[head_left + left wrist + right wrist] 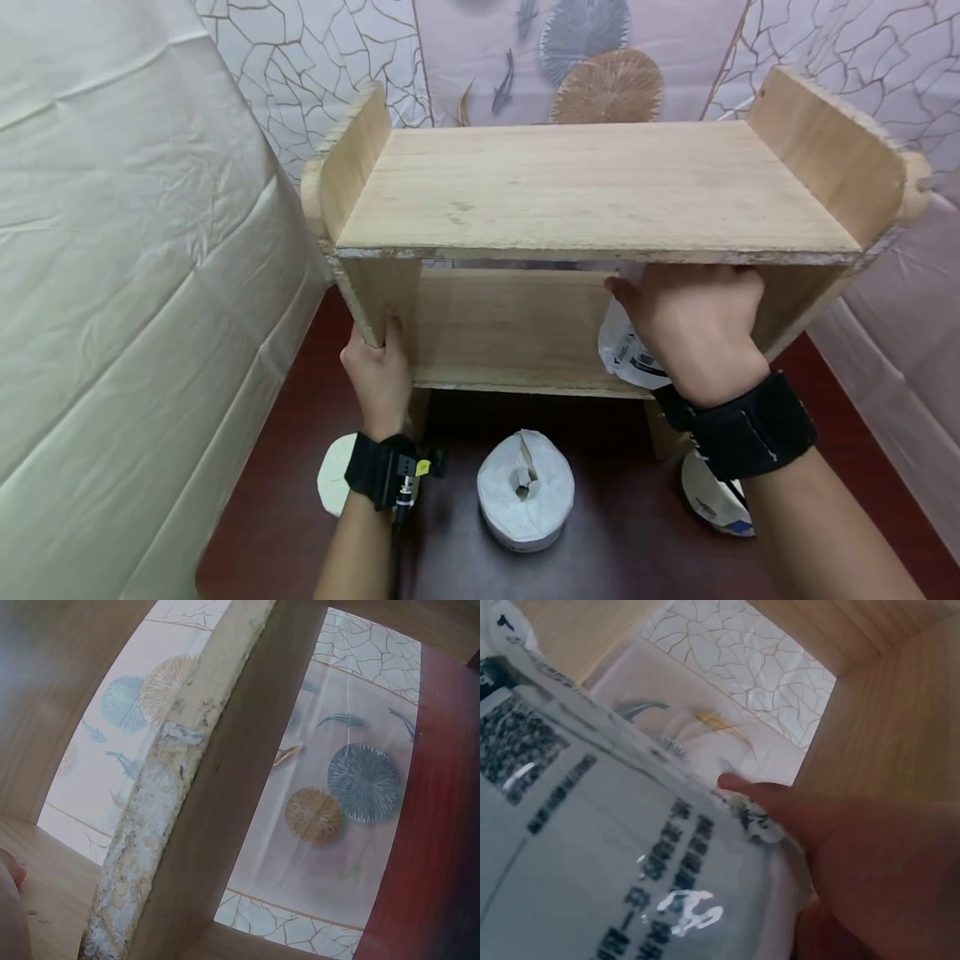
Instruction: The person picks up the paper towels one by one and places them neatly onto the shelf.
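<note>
A two-level wooden shelf stands on the dark red table. My left hand grips the front edge of its left side panel, the thumb on the inner face. Under the top board, my right hand holds a white plastic-wrapped paper roll above the lower board. In the right wrist view, black print covers the wrapped roll's shiny surface, and my thumb lies along its crumpled edge. The top board and my hand hide part of this roll in the head view.
A wrapped paper roll stands upright on the table in front of the shelf. A pale round thing lies partly behind my left wrist, and a wrapped roll sits beside my right forearm. Patterned cloth hangs behind.
</note>
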{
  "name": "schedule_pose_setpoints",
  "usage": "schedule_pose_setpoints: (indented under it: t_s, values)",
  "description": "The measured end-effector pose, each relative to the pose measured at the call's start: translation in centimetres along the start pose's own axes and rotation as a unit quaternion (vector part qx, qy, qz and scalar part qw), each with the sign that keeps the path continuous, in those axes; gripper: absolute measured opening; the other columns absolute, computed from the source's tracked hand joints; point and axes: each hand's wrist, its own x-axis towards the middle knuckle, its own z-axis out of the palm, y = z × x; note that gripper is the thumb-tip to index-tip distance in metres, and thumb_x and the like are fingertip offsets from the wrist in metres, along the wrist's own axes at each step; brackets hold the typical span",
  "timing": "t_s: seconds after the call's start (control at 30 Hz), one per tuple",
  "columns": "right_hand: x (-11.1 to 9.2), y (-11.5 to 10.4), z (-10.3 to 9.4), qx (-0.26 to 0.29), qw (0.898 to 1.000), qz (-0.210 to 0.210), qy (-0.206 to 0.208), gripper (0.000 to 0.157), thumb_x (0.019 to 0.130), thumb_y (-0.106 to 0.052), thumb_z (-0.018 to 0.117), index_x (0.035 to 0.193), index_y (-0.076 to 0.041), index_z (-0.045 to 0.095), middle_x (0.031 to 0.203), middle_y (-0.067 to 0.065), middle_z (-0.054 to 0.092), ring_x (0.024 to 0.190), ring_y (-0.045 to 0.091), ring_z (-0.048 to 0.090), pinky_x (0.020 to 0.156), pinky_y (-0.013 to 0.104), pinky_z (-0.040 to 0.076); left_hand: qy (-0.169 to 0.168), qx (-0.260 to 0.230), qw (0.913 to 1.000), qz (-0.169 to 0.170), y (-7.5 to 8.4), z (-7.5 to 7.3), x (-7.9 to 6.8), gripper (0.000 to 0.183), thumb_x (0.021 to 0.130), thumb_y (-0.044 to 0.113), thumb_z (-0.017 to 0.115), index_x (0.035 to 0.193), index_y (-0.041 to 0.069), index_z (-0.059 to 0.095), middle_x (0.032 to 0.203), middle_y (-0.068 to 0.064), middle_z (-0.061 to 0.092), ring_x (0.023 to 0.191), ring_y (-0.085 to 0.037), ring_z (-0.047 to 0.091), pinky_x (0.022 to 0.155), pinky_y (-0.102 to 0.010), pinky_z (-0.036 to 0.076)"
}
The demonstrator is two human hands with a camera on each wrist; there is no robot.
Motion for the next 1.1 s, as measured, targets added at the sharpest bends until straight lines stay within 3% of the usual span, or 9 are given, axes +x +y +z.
schedule_pose_setpoints:
  t_s: [0.13, 0.3, 0.5, 0.63, 0.77, 0.93, 1.1]
  values:
    - [0.2, 0.5, 0.0, 0.006, 1.000, -0.002, -0.019, 0.070, 0.086, -0.044, 0.085, 0.138, -0.003, 0.062, 0.104, 0.032, 0.060, 0.075, 0.055, 0.060, 0.039, 0.057, 0.039, 0.001, -0.008, 1.0000, 0.004, 0.1, 0.3, 0.1, 0.036, 0.106, 0.026, 0.067, 0.131, 0.000, 0.069, 0.115, -0.019, 0.076, 0.102, -0.028, 0.075, 0.084, -0.049, 0.058]
    - [0.7, 1.1, 0.0, 0.018, 0.998, 0.020, -0.055, 0.062, 0.090, -0.035, 0.079, 0.138, 0.000, 0.060, 0.102, 0.033, 0.057, 0.065, 0.056, 0.059, 0.042, 0.061, 0.040, 0.010, -0.013, 0.9997, 0.016, 0.1, 0.6, 0.4, 0.033, 0.105, 0.023, 0.068, 0.127, -0.002, 0.070, 0.112, -0.021, 0.077, 0.098, -0.030, 0.076, 0.081, -0.051, 0.057]
    - [0.1, 1.5, 0.4, 0.027, 0.999, -0.027, -0.001, 0.057, 0.090, -0.025, 0.078, 0.139, -0.002, 0.063, 0.084, 0.026, 0.056, 0.047, 0.043, 0.052, 0.037, 0.051, 0.036, 0.012, -0.004, 0.9998, 0.014, -0.1, 0.6, 0.4, 0.033, 0.106, 0.024, 0.067, 0.127, -0.001, 0.071, 0.110, -0.020, 0.077, 0.095, -0.030, 0.076, 0.077, -0.045, 0.056]
    - [-0.4, 2.0, 0.2, 0.037, 0.997, -0.056, 0.029, 0.038, 0.091, -0.024, 0.078, 0.120, 0.000, 0.071, 0.070, 0.020, 0.052, 0.041, 0.038, 0.046, 0.034, 0.046, 0.030, 0.009, -0.004, 0.9998, 0.015, -0.2, 0.7, 0.5, 0.035, 0.106, 0.026, 0.068, 0.127, -0.002, 0.071, 0.110, -0.020, 0.077, 0.094, -0.031, 0.076, 0.075, -0.042, 0.056]
    - [-0.7, 2.3, -0.3, 0.046, 0.994, -0.082, 0.048, 0.034, 0.092, -0.022, 0.079, 0.115, 0.002, 0.072, 0.065, 0.019, 0.052, 0.042, 0.041, 0.048, 0.032, 0.049, 0.031, 0.011, -0.003, 0.9996, 0.025, -0.1, 0.6, 0.8, 0.035, 0.106, 0.026, 0.067, 0.125, -0.003, 0.070, 0.109, -0.021, 0.076, 0.093, -0.032, 0.075, 0.075, -0.041, 0.055]
    - [-1.4, 2.8, -1.0, 0.052, 0.995, -0.087, 0.010, 0.039, 0.091, -0.022, 0.083, 0.117, 0.004, 0.069, 0.064, 0.019, 0.052, 0.052, 0.046, 0.054, 0.034, 0.054, 0.035, 0.010, 0.006, 0.9999, 0.012, 0.1, 0.1, 0.3, 0.036, 0.106, 0.029, 0.067, 0.125, -0.001, 0.071, 0.107, -0.019, 0.077, 0.092, -0.030, 0.077, 0.072, -0.038, 0.056]
    - [-2.1, 3.6, -1.4, 0.040, 0.992, -0.123, 0.007, 0.048, 0.085, -0.017, 0.088, 0.122, 0.005, 0.067, 0.083, 0.028, 0.059, 0.074, 0.055, 0.059, 0.044, 0.062, 0.043, 0.000, -0.003, 1.0000, 0.006, 0.1, 0.0, 0.0, 0.034, 0.106, 0.029, 0.066, 0.129, 0.003, 0.071, 0.111, -0.017, 0.077, 0.095, -0.028, 0.077, 0.073, -0.039, 0.057]
